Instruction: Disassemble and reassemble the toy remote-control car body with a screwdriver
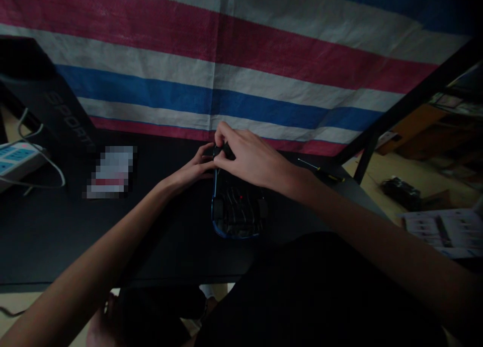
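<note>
A toy car [237, 211] lies upside down on the black table, its underside up, with a blue body edge, black wheels and a tiny red spot. My right hand [252, 155] reaches over its far end, thumb and index finger pinched on a small black part [218, 151], possibly a wheel; its exact kind is hard to tell in the dim light. At the car's far left side my left hand [194, 168] has its fingers against the car and around that same corner, steadying it. My right hand hides much of the car's far half.
A screwdriver [320, 170] with a black and yellow handle lies right of my hands. Left on the table [158, 251] are a blurred-out flat object [112, 170], a dark box marked SPORT [64, 110] and a power strip [18, 160] with a white cable. A striped sheet [226, 60] hangs behind.
</note>
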